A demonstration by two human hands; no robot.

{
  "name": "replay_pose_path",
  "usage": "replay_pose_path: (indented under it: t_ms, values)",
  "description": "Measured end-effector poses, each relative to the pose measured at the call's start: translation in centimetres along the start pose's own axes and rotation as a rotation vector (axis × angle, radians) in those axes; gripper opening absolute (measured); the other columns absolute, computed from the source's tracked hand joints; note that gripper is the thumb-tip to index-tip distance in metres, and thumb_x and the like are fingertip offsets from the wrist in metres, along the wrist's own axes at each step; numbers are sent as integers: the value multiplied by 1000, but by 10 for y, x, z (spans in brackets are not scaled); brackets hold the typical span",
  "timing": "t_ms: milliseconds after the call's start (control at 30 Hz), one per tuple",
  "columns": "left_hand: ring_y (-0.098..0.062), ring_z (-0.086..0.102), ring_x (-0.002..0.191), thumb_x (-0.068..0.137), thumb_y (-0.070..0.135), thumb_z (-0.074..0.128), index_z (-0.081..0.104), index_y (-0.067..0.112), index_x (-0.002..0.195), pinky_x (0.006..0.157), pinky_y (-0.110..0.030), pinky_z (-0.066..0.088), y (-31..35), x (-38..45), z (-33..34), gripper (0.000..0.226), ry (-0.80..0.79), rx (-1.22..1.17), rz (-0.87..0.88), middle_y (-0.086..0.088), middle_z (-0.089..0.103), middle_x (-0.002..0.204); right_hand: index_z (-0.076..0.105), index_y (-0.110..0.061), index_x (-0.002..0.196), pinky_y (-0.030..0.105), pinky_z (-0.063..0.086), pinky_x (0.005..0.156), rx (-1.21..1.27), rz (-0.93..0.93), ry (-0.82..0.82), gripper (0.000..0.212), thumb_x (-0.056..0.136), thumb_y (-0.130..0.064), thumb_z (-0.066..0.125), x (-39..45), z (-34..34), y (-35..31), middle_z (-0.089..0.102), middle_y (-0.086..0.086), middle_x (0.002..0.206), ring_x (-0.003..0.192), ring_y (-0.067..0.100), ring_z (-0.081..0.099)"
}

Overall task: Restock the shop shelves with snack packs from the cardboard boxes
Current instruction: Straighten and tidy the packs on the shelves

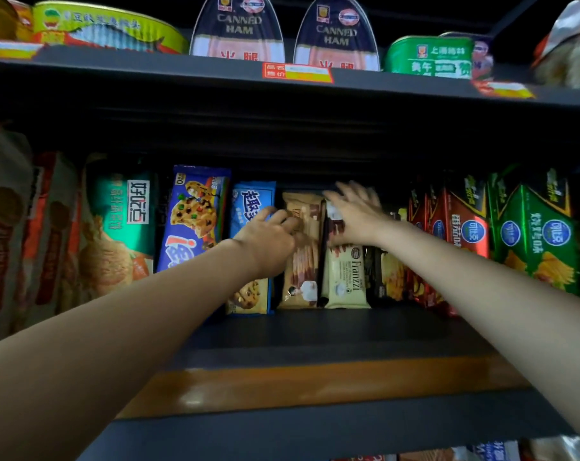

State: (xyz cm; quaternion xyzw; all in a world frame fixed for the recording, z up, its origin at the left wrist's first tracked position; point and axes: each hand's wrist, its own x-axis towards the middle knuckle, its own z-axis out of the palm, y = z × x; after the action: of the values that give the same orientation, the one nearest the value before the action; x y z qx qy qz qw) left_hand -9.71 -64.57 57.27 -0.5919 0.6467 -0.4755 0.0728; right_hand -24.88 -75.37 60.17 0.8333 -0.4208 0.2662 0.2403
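Snack packs are what I'm handling: two stand upright at the back of the middle shelf (315, 331), long axis vertical, between the blue cookie pack (252, 207) and the red boxes (454, 227). My left hand (272, 241) has curled fingers on the upper edge of the tan pack (301, 261), and looks to be gripping it. My right hand (355, 214) lies flat, fingers spread, against the top of the cream pack (345, 277) just beside it. Both packs sit straight ahead of my fingertips, and each hand is on its nearer pack. I judge the next push goes straight back, keeping them vertical. No cardboard box shows.
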Motion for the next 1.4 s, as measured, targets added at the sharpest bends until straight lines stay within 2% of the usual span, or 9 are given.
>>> replay_pose_path:
  t_ms: [167,333,600,867,1000,1100,1200,1300,1400]
  values:
    - [-30,13,142,92,23,47,17,21,148,116,-45,14,9,27,-3,64,-44,117,79,-9,9,156,11,-31,149,50,16,114,110,143,-6,103,71,-38,78,-8,3,35,5,18,155,139,41,15]
    - [-31,13,142,91,31,51,8,20,149,115,-46,13,9,39,-4,72,-79,119,47,-10,7,156,4,-28,150,53,-8,112,-7,130,-65,114,66,-56,74,0,5,44,14,12,156,144,31,2]
    - [-29,2,145,89,48,52,-5,23,149,115,-48,8,14,56,-1,86,-114,4,25,-5,-4,158,6,-27,150,56,-9,112,1,57,-104,114,64,-55,76,13,-3,53,16,7,155,143,29,-2]
    - [-27,-4,145,87,50,53,-11,25,148,116,-47,3,14,68,2,92,-99,-27,19,-4,-8,158,7,-23,150,57,-12,110,-155,57,-73,116,62,-72,65,14,3,49,14,13,153,142,30,0]
    - [-29,-8,145,88,51,52,-13,26,147,116,-46,0,15,74,4,91,-77,-55,-2,-12,-12,157,6,-20,150,53,-5,113,-174,-40,-29,116,65,-68,67,7,1,52,13,8,153,142,27,1]
    - [-31,-9,144,89,53,49,-14,30,147,116,-47,-1,17,75,6,89,-79,-76,-5,-14,-12,156,16,-15,148,42,8,115,-188,-98,63,99,74,-57,67,-6,-5,53,18,8,151,141,25,6]
    - [-33,-8,144,90,54,45,-13,34,146,116,-48,1,20,76,8,83,-67,-54,6,-15,-13,156,24,-12,145,40,17,112,-320,-53,132,85,80,-49,65,-24,-12,58,20,13,150,139,29,12]
    - [-40,-5,142,91,55,41,-10,40,146,115,-51,5,22,78,2,76,-46,-37,29,-14,-19,154,16,-10,147,41,21,111,-486,53,-22,95,78,-50,67,-40,-12,64,19,20,148,137,36,16]
    - [-47,-3,140,92,54,41,-11,44,144,114,-54,6,31,82,-7,74,-84,-25,75,-14,-25,152,-1,-12,149,44,13,114,-594,55,-160,109,75,-54,68,-46,-1,72,13,23,152,139,37,15]
